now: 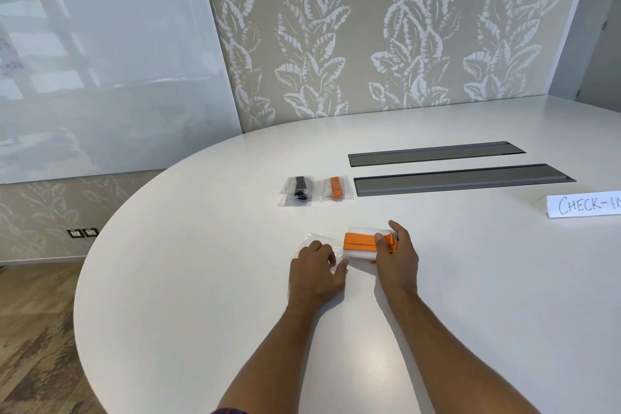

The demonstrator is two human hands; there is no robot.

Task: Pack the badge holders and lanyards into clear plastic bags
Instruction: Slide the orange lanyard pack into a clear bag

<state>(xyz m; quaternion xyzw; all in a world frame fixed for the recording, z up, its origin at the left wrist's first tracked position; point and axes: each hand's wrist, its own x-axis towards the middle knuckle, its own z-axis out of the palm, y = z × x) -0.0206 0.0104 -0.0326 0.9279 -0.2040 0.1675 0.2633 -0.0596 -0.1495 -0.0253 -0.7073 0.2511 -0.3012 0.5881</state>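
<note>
Insertion step under way: right hand pinches folded orange lanyard on badge holder; left hand fingers pressed on clear bag, whose mouth needs opening next

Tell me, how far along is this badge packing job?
Two clear plastic bags look finished farther back on the white round table: one with a black lanyard, one with an orange lanyard. A third set is in hand: the right hand grips a folded orange lanyard on a clear badge holder, while the left hand holds an empty clear plastic bag. It is not yet bagged. No other unpacked items show.
</note>
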